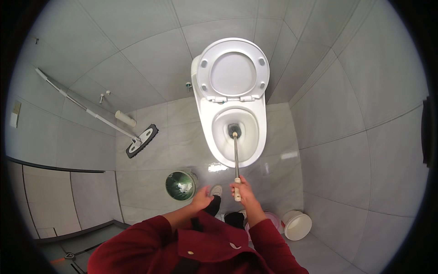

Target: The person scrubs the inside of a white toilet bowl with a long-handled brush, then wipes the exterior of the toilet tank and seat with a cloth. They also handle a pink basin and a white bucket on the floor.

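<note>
My right hand grips the pale handle of a toilet brush. The brush's metal shaft reaches forward over the front rim, and its dark head rests in the drain at the middle of the bowl. The white toilet has its seat and lid raised. To the left of the handle, my left hand hangs in the air with nothing in it, fingers apart, near the rim of a green-lined waste bin that holds crumpled white paper.
A flat mop leans on the left wall beside a white pipe. A white bucket and a pink basin stand at lower right near my feet. Grey tiled walls close in behind the toilet and at right. The floor is shiny in front of the toilet.
</note>
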`<action>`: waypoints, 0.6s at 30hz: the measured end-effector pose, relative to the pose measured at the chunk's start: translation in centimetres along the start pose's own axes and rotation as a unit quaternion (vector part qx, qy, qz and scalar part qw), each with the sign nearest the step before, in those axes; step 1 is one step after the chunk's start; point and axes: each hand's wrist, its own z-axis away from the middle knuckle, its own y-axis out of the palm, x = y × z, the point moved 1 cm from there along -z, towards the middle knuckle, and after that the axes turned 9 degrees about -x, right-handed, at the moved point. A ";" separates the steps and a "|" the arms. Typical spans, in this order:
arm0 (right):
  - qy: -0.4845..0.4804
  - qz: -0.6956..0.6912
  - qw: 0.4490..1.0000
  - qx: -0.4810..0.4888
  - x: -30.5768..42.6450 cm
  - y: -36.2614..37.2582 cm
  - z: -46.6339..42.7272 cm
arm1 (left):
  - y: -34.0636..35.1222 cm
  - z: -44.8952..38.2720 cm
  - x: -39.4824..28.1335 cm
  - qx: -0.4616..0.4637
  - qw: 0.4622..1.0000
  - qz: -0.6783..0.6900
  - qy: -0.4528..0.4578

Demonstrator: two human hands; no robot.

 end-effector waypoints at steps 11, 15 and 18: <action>0.054 -0.008 0.998 -0.041 4.5 6.9 -7.7 | -5.2 -1.3 -0.1 0.014 0.999 0.043 -0.013; 0.054 -0.015 0.998 0.014 4.8 5.9 -7.4 | -3.6 -2.2 0.7 0.006 0.998 0.058 -0.008; 0.022 0.048 0.998 0.013 5.5 4.0 1.4 | -2.2 -1.8 -2.2 0.075 0.976 0.193 -0.068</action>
